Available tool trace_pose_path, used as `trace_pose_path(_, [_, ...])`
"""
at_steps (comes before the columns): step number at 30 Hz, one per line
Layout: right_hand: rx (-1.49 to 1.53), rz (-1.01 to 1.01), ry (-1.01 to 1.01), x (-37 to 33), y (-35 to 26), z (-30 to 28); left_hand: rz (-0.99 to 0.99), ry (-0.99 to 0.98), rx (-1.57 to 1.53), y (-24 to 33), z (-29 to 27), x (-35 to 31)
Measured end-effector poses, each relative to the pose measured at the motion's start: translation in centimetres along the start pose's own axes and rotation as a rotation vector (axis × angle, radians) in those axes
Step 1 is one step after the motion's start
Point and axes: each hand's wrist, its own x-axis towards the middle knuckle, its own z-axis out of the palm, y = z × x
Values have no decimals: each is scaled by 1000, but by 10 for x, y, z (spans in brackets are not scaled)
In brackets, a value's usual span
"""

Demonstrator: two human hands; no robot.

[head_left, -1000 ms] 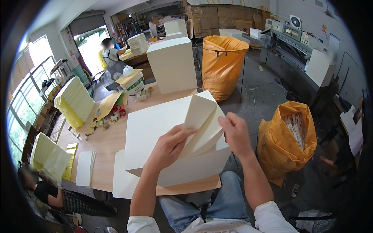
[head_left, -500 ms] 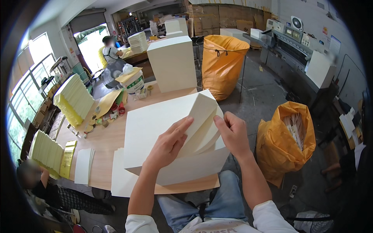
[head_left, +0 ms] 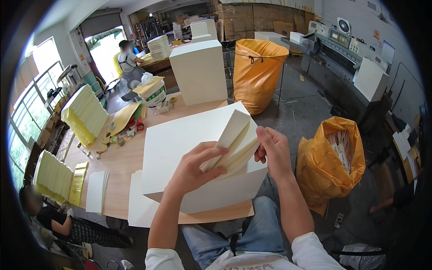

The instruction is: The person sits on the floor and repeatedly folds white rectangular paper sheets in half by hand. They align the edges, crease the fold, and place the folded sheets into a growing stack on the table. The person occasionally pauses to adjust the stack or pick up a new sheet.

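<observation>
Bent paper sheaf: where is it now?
In the head view, just right of centre, the bent paper sheaf is between the left hand and right hand, over the large paper stack.

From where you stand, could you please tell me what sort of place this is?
Probably a paper workshop: a tall white paper stack, a grey machine, and an orange sack of paper-like strips.

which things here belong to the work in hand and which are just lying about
In use: paper sheaf, left hand, right hand, large white paper stack underneath.

Seemingly lying about: white bucket, tall orange bag, squat orange bag of paper strips.
</observation>
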Motion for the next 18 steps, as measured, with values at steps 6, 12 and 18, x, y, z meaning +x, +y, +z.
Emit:
trace_pose_path(6, [31, 8, 4, 2, 2, 1, 49, 10, 48, -2, 3, 2])
trace_pose_path(12, [180, 92, -21, 3, 0, 0, 47, -19, 63, 1, 1, 2])
trace_pose_path(18, [-498, -358, 284, -16, 14, -12, -41, 5, 7, 4, 0, 1])
